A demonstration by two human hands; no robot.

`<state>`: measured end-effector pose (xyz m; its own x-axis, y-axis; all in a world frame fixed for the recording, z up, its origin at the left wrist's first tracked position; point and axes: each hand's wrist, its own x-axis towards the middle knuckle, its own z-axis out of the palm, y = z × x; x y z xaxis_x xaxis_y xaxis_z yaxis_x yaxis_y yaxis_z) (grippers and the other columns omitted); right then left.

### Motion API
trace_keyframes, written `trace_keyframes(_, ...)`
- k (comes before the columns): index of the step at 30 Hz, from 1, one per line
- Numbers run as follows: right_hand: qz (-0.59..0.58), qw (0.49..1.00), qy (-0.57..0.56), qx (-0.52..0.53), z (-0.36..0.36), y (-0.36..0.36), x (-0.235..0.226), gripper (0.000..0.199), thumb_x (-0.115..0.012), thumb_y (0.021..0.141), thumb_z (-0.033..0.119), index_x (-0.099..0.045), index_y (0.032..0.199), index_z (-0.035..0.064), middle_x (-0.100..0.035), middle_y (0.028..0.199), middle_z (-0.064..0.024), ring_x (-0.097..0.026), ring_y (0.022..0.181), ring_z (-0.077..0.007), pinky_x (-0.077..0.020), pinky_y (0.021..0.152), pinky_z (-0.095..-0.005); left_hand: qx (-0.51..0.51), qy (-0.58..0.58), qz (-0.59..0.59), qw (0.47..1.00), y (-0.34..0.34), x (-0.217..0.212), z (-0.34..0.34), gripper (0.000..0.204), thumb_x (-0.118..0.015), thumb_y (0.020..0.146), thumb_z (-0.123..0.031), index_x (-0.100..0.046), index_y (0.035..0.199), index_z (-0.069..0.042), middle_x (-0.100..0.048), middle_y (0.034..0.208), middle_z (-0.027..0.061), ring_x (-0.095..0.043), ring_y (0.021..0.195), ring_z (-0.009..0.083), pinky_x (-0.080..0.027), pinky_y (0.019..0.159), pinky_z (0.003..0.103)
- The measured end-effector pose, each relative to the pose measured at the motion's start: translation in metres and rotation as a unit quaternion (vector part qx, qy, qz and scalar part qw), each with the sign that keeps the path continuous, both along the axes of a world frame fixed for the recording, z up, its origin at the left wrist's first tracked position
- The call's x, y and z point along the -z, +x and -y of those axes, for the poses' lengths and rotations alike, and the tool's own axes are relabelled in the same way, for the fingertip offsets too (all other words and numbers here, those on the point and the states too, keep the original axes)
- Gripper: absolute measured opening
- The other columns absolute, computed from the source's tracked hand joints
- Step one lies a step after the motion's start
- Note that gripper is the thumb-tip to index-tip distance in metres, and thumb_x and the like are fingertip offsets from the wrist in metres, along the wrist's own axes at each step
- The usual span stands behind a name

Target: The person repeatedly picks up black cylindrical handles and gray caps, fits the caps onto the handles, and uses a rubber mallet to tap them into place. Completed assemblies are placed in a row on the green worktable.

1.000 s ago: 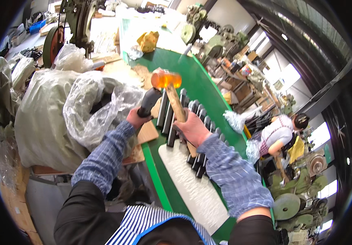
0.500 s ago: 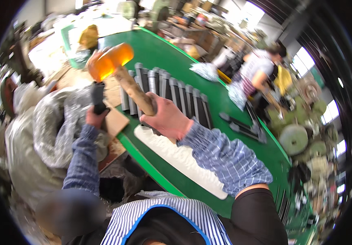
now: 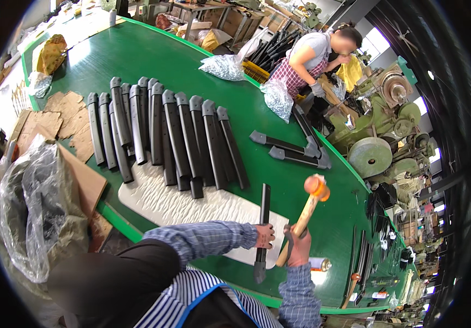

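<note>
In the head view, a black bar (image 3: 265,202) is gripped near its middle by the left hand (image 3: 265,236), the fingers being wrapped around it; its grey-capped end is turned toward the wearer, and its bare end is pointed away. The bar is held over the right-hand part of a white wrinkled pad (image 3: 208,209), though whether the two touch cannot be told. A mallet (image 3: 305,212) with a wooden handle and an orange head is held by the right hand (image 3: 300,250), the fingers being closed around the handle and the head being raised away from the wearer, to the right of the bar. A small dark piece (image 3: 288,232) is seen at the right hand's thumb side, but its kind cannot be made out. Farther left, a row of grey-capped black bars (image 3: 176,136) is laid side by side, partly across the pad, on a green table (image 3: 175,60). Angled black frames (image 3: 288,144) are set down beyond the mallet, and a spray can (image 3: 318,264) is laid just beside the right hand. Across the table, a co-worker (image 3: 312,60) is seen near green machinery (image 3: 369,157).
</note>
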<state>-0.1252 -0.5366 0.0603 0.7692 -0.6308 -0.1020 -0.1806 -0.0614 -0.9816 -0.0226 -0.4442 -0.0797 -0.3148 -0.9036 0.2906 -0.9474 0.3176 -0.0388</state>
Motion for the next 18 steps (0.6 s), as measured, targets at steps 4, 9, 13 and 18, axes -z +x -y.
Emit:
trace_keyframes(4, -0.082, 0.992, -0.095, 0.005, 0.031, 0.030, 0.027, 0.024, -0.074, 0.081, 0.002, -0.057, 0.097, 0.0029, -0.066, 0.097, -0.0069, -0.064, 0.087, -0.0144, -0.0517, 0.079, -0.0276, -0.019, -0.168, -0.084, 0.982, 0.048, 0.024, 0.041, 0.010, -0.061, 0.082, -0.023, -0.063, 0.091, -0.018, -0.058, 0.093, 0.0026, -0.058, 0.095, 0.0259, -0.045, 0.089, 0.048)
trace_keyframes(9, -0.029, 0.991, 0.087, -0.099, 0.043, 0.159, 0.089, 0.031, -0.075, 0.078, -0.001, -0.058, 0.103, 0.0009, -0.065, 0.108, -0.0099, -0.063, 0.095, -0.0155, -0.0526, 0.081, -0.0273, -0.233, -0.057, -0.166, 0.957, 0.181, 0.012, -0.014, 0.019, -0.066, 0.070, -0.029, -0.062, 0.065, -0.012, -0.056, 0.084, 0.0068, -0.056, 0.087, 0.0252, -0.046, 0.076, 0.042)
trace_keyframes(13, -0.107, 0.987, 0.007, -0.120, 0.015, 0.270, 0.159, 0.033, -0.075, 0.078, 0.002, -0.062, 0.108, -0.0003, -0.066, 0.109, -0.0110, -0.063, 0.094, -0.0172, -0.0534, 0.078, -0.0321, -0.305, 0.043, -0.113, 0.945, 0.259, 0.001, -0.075, 0.049, -0.068, 0.080, -0.048, -0.067, 0.114, -0.012, -0.056, 0.112, 0.0086, -0.052, 0.113, 0.0293, -0.036, 0.106, 0.056)
trace_keyframes(18, -0.181, 0.927, -0.302, -0.132, -0.055, 0.303, 0.193, 0.032, -0.066, 0.074, 0.018, -0.060, 0.100, 0.0006, -0.063, 0.102, -0.0223, -0.057, 0.102, -0.0417, -0.0457, 0.093, -0.0499, -0.310, 0.135, -0.122, 0.933, 0.280, -0.004, -0.117, 0.049, -0.068, 0.079, -0.049, -0.066, 0.115, -0.016, -0.057, 0.108, 0.0076, -0.053, 0.110, 0.0282, -0.042, 0.100, 0.053)
